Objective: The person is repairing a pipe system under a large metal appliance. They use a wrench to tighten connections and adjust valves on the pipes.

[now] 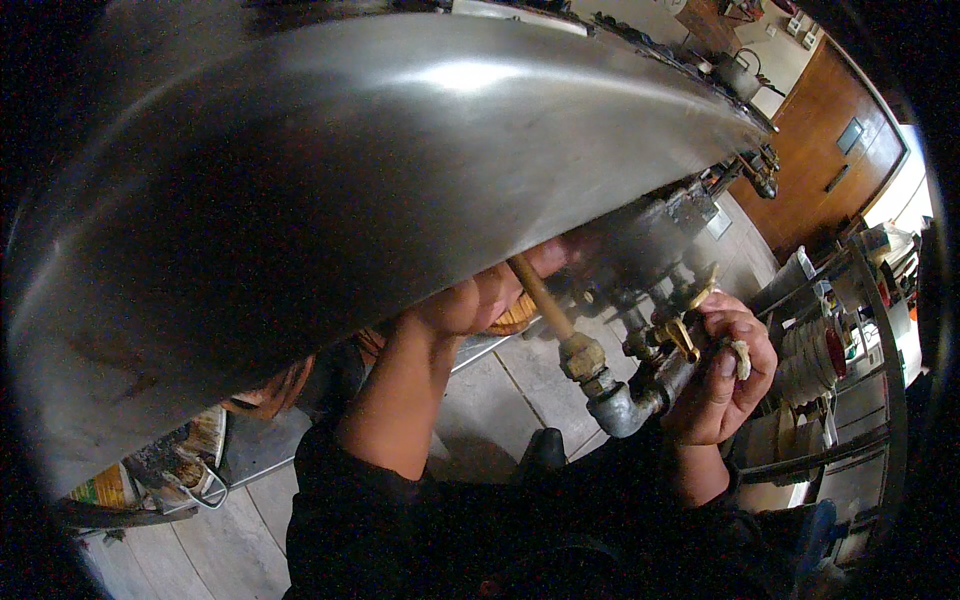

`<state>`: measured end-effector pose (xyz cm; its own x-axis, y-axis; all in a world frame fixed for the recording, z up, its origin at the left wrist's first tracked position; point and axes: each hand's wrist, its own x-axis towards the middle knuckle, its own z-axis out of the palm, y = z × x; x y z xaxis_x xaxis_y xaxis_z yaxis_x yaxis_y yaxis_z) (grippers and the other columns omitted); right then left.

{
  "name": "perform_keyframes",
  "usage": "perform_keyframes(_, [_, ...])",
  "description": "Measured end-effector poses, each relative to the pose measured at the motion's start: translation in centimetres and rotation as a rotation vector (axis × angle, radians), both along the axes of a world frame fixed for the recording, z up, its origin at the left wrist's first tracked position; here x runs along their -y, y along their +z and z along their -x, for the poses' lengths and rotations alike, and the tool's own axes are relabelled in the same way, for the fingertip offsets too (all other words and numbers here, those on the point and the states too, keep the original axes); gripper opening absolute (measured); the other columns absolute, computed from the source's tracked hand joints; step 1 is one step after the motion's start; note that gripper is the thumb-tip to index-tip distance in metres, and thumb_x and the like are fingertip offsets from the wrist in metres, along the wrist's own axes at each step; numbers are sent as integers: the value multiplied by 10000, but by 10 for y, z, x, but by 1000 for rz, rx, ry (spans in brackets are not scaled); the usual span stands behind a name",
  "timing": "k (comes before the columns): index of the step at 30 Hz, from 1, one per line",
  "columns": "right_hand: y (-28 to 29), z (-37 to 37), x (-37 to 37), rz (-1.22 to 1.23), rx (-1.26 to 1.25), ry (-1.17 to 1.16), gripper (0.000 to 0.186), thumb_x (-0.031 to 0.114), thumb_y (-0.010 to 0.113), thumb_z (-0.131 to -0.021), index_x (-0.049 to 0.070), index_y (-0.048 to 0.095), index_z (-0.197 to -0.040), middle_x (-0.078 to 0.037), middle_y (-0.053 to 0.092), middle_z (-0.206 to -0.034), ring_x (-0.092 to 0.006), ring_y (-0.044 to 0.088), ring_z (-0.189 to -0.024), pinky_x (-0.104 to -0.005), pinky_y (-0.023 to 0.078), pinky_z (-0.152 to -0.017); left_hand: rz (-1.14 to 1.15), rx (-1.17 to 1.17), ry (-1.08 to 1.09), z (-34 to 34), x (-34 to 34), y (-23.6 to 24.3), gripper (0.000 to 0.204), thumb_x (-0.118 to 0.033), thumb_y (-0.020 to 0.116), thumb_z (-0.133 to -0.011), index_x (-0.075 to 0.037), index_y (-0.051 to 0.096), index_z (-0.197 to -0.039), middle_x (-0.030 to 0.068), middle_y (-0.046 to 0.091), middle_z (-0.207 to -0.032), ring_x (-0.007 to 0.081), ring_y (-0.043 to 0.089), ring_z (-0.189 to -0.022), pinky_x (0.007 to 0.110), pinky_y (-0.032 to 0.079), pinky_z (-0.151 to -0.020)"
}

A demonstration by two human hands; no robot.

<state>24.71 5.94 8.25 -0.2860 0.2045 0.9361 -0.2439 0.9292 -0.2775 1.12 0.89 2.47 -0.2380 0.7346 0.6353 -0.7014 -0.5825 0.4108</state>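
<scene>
My left hand [488, 296] reaches under the edge of a large stainless steel panel [400, 150]. It is behind a brownish upright pipe [540, 293], which partly covers it, and its fingers are shadowed and blurred. That pipe runs down into a brass fitting [582, 356] and a grey metal elbow [622, 408]. At right, my right hand [735, 370] is closed beside the brass gas valves [680, 338], its fingertips close to a brass lever [706, 286]. A crumpled off-white scrap [741, 358], maybe cloth or paper, sticks out between its thumb and fingers.
Shelving [880, 400] with stacked plates [812, 360] stands at right. A wooden door [835, 140] and a metal pot [738, 74] are at far right. Grey floor tiles [490, 395] lie below. Blackened metal with a wire handle [210, 490] sits at lower left.
</scene>
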Motion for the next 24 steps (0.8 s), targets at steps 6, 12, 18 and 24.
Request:
perform_keyframes(6, [-1,1,1,15,-12,-6,213,158,460,-885,20,449,-1048,-163,540,-903,-313,565,-916,-501,377,-925,276,-533,243,-11,1,22,579,-48,651,-725,-36,440,-1265,101,499,-1262,268,473,-1179,408,367,-1010])
perform_keyframes(12, [1,2,1,4,-2,-8,205,154,456,-886,27,444,-1046,-158,540,-902,-308,565,-905,-496,382,-915,95,-542,181,-6,3,6,433,-120,643,-769,-34,507,-1171,100,538,-1165,231,518,-1074,370,425,-925])
perform_keyframes(18, [0,4,3,-2,5,0,230,199,450,-913,38,450,-1077,-144,525,-915,-286,508,-917,-455,389,-881,149,-223,-103,22,8,-7,198,-90,663,-772,-32,600,-951,69,603,-952,163,566,-868,321,482,-766])
perform_keyframes(24, [0,3,4,6,-2,-12,229,211,458,-910,40,450,-1063,-144,523,-910,-288,506,-909,-458,391,-874,207,-370,283,-23,9,15,312,-40,565,-762,-56,566,-1074,95,556,-1140,225,527,-1036,369,430,-921])
